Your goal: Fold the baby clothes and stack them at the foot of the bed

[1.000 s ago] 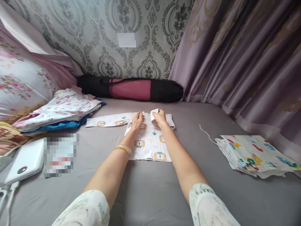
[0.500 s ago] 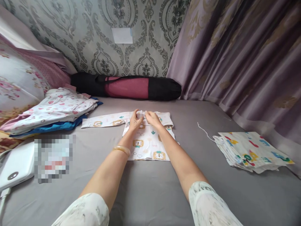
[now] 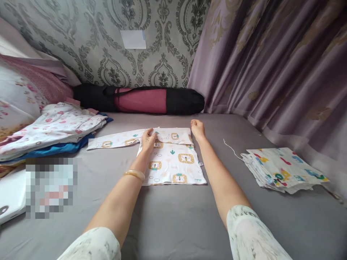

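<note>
A white long-sleeved child's shirt [image 3: 173, 166] printed with lions lies flat on the grey sheet. One sleeve [image 3: 116, 139] stretches out to the left, while the other part [image 3: 173, 135] is folded across the top. My left hand [image 3: 148, 140], below a pale bangle on the forearm, grips the cloth near the left shoulder. At the upper right edge of the fold is my right hand [image 3: 197, 129], its fingers curled closed. Whether any cloth is inside those fingers is hidden.
Folded clothes [image 3: 59, 122] are piled on the left, near a white device [image 3: 12, 196] and a blurred-out item [image 3: 51, 187]. A black and pink rolled bag [image 3: 141, 100] lies along the wall. Folded printed cloth [image 3: 287, 168] with a white cord sits right, by the curtain [image 3: 244, 65].
My right hand has moved right from the collar area to the shirt's right edge, and its fingers have curled. My left hand stays near the left shoulder. The view has shifted slightly.
</note>
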Demonstrator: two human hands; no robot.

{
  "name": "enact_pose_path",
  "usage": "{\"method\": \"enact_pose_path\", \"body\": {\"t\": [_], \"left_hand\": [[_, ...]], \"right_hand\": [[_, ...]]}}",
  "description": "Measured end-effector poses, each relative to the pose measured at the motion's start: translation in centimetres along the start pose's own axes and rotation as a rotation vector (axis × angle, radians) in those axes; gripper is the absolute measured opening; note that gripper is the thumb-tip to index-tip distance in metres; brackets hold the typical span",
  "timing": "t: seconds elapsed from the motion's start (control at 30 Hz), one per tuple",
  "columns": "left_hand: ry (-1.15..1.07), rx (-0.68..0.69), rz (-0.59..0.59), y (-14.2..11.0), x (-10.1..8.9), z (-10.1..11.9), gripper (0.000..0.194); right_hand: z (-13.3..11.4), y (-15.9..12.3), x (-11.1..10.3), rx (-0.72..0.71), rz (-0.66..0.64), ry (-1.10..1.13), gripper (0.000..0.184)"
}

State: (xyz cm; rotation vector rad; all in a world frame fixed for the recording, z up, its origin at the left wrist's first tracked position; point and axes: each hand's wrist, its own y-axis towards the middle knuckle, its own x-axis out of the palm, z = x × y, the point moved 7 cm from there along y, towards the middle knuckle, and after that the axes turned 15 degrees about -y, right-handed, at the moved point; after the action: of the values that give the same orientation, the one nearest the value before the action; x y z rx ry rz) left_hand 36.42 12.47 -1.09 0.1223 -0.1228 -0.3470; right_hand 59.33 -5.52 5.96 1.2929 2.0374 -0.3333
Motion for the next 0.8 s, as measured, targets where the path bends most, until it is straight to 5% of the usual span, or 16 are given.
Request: {"method": "enact_pose_path", "body": {"t": [0.27, 0.8], "left_hand": [[0.106, 0.125, -0.035, -0.2, 0.2, 0.7, 0.046], [0.243, 0.252, -0.069, -0.6, 1.0, 1.2, 0.047]], "right_hand": [[-1.0, -5.2, 5.7, -0.325, -0.264, -0.767, 0.059], [0.0, -5.3, 6.9, -0.241, -0.353, -0.841, 0.074]]}}
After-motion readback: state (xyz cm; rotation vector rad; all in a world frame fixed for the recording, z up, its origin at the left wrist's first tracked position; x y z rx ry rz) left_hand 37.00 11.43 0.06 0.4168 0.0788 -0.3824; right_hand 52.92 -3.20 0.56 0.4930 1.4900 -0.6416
